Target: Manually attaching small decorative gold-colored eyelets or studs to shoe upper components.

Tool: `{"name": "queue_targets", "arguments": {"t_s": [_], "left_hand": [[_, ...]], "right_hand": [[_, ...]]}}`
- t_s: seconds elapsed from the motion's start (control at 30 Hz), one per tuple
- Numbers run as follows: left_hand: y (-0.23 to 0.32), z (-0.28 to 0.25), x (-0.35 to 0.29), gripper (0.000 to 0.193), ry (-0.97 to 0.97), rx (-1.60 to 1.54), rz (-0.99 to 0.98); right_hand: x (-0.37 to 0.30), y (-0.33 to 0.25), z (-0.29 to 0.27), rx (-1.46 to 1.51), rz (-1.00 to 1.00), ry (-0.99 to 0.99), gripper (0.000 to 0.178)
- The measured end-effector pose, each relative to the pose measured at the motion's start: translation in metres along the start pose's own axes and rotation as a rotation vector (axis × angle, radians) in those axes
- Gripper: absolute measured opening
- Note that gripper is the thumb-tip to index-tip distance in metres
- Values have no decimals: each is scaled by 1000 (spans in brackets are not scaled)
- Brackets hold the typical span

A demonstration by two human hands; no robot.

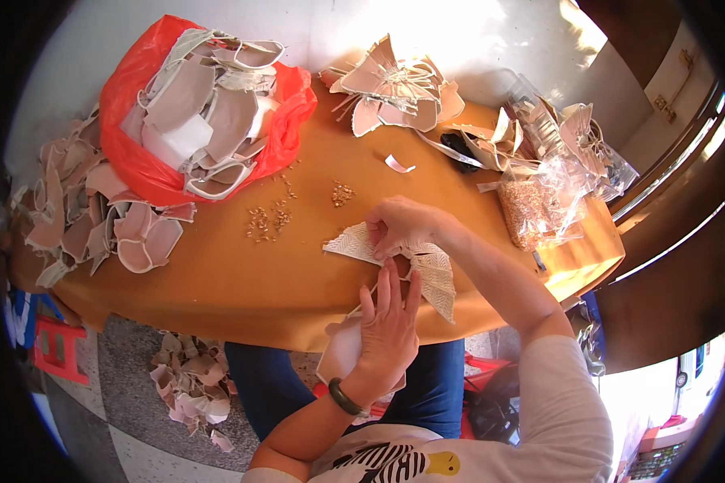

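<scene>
A cream piece [435, 278] with a woven-looking pattern and pointed flaps lies at the table's near edge. My left hand [391, 326] rests on it with fingers stretched out and a little apart. Just beyond those fingertips, my right hand [399, 228] is closed in a pinch over the piece's middle; what it pinches is hidden. A pale pinkish panel [342, 354] hangs below the table edge, partly covered by my left hand and wrist. Farther off sit a small heap of tiny gold-coloured bits [342, 194] and a looser scatter of them [267, 221].
A red plastic bag [121, 105] full of similar pieces stands at the back left, beside a pile of pinkish pieces [149, 237]. More pieces [395, 92] lie at the back. At right is a clear bag of gold bits [528, 213]. Another pile [193, 382] is on the floor.
</scene>
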State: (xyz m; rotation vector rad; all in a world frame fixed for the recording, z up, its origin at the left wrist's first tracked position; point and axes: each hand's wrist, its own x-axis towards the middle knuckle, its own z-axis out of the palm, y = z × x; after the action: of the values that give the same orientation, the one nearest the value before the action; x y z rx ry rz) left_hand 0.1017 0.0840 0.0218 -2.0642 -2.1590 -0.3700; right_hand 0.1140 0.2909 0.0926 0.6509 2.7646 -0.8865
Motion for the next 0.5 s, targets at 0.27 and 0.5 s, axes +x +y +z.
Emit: {"name": "queue_targets", "arguments": {"t_s": [0.27, 0.5], "left_hand": [[-5, -6, 2, 98, -37, -105, 25], [-5, -3, 2, 97, -75, -75, 15]], "right_hand": [[-5, 5, -4, 120, 85, -169, 22], [-29, 28, 26, 299, -382, 174, 9]]}}
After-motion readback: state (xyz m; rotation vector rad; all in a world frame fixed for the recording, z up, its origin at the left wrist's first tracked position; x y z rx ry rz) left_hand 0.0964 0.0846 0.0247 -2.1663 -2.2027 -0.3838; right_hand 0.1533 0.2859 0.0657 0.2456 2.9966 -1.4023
